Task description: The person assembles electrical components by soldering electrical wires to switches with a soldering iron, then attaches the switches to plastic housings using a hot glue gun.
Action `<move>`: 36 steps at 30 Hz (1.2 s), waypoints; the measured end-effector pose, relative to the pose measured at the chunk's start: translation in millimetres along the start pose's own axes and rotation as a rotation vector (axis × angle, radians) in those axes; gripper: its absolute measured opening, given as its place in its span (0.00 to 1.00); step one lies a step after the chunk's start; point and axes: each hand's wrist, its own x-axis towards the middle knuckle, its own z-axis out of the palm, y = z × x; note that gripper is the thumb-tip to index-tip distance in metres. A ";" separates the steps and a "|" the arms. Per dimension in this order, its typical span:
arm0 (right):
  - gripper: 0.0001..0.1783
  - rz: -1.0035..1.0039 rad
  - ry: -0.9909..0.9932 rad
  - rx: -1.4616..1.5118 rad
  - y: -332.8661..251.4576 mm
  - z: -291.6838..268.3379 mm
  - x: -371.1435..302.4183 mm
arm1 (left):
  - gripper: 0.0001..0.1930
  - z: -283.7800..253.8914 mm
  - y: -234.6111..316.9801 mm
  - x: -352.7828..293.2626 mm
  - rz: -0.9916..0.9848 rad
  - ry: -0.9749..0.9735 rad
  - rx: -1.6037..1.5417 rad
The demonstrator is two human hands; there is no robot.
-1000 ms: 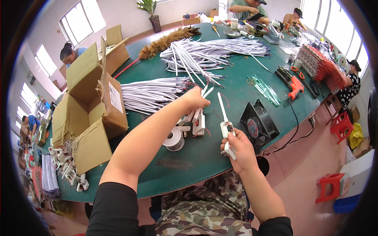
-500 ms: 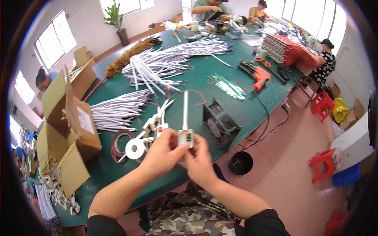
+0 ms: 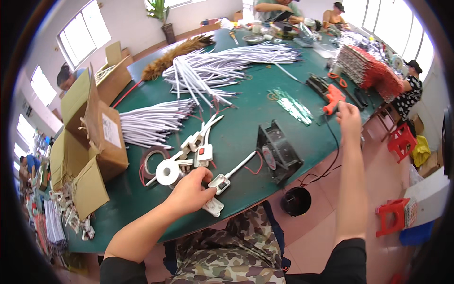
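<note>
My left hand (image 3: 191,189) is closed on a small white plastic switch housing (image 3: 220,183), pinching it low above the table's front edge. A white sleeved cable (image 3: 242,164) runs from the housing to the upper right, with a thin red wire at its end. Beside the housing, under my fingers, shows a loose white cover plate (image 3: 213,207). My right hand (image 3: 349,120) is stretched far out to the right, its bent fingers at the orange glue gun (image 3: 334,99). Whether they grip its handle I cannot make out. The gun lies next to a black block.
Left of my hand lie a white spool (image 3: 168,172), a tape roll (image 3: 153,161) and several white switches (image 3: 204,152). A black fan (image 3: 279,154) stands between my hands. Bundled white cables (image 3: 156,120), an open cardboard box (image 3: 101,137) and green strips (image 3: 293,108) sit beyond. People work around the table.
My right hand has left the switch housing and swung out right to the glue gun. My left hand keeps the housing, now lower and with its cable tilted right. The view has shifted slightly.
</note>
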 end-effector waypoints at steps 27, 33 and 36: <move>0.26 -0.118 -0.287 0.336 -78.5 -79.7 -156.4 | 0.12 4.5 -28.7 -3.5 0.332 0.039 0.080; 0.34 0.075 -0.540 0.544 -68.7 -98.8 -283.4 | 0.09 7.4 -27.5 -2.4 0.407 0.059 0.063; 0.31 0.319 -0.577 0.584 -71.9 -75.0 -314.0 | 0.06 6.3 -26.6 2.0 0.362 0.041 0.073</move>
